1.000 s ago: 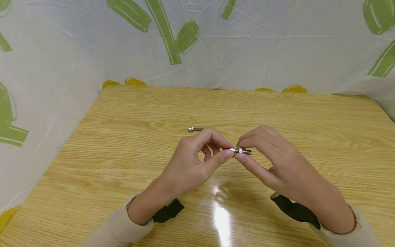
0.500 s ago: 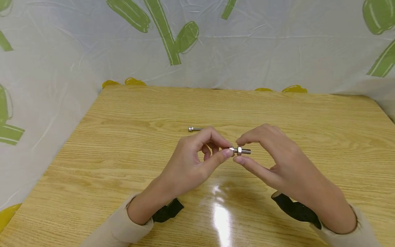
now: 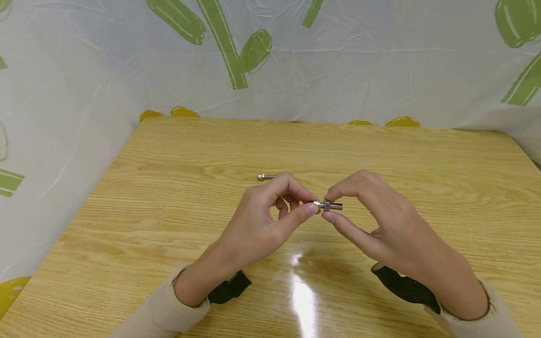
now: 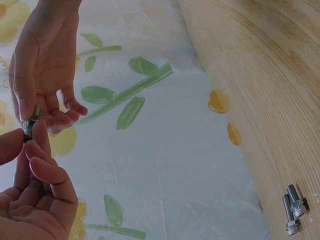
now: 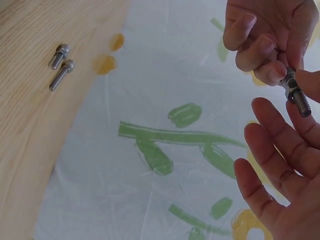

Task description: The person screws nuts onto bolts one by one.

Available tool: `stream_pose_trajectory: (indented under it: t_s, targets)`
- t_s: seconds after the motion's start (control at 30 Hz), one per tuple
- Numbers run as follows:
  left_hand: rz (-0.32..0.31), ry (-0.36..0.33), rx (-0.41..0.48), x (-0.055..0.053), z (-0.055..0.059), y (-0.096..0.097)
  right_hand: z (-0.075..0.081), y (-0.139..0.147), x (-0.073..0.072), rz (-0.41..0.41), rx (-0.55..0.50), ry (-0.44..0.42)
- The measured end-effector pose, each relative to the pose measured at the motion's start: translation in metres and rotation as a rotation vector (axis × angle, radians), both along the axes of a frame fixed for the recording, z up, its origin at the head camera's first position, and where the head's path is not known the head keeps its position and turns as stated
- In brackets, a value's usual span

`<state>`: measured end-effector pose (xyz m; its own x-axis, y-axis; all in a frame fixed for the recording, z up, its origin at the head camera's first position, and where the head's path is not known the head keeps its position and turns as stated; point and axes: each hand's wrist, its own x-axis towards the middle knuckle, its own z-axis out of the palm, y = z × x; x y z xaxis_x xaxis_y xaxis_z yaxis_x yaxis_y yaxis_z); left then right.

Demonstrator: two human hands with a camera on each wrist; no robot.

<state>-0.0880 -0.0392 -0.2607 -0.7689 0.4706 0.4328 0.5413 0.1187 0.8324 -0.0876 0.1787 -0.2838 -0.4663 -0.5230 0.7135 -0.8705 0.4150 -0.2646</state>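
Note:
My left hand (image 3: 268, 223) pinches the head end of a metal bolt (image 3: 336, 206) between thumb and index finger, the shank pointing right. A hex nut (image 3: 327, 206) sits partway along the thread. Around this nut is my right hand (image 3: 380, 220), thumb below and index finger above, fingertips at its flats. The bolt's threaded tip sticks out past the nut, and in the right wrist view the bolt (image 5: 302, 105) shows its thread between the fingers. Its head is mostly hidden by the left fingertips. In the left wrist view, fingers cover much of the bolt (image 4: 29, 127).
Two more bolts lie side by side on the wooden table (image 3: 190, 150): a longer bolt (image 5: 61, 76) and a shorter bolt (image 5: 59, 56), with nuts near their heads. In the head view the left hand partly hides them. A patterned sheet (image 3: 338, 61) hangs behind the table.
The right thumb and index finger spread off the nut half a second ago and are back against it now. The nut has turned. My left hand keeps its hold on the bolt.

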Motion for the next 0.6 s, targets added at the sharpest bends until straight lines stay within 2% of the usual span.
stream_pose_trajectory:
  t_s: [0.27,0.6]
  targets:
    - [-0.004,0.005,-0.002,0.0005,-0.0001,0.0005,0.0035,-0.0009,0.0045,-0.071,0.064,-0.042]
    - [-0.012,0.007,0.0,0.0014,-0.0016,0.0017,0.0013,0.0006,0.0024,-0.073,0.083,-0.04]
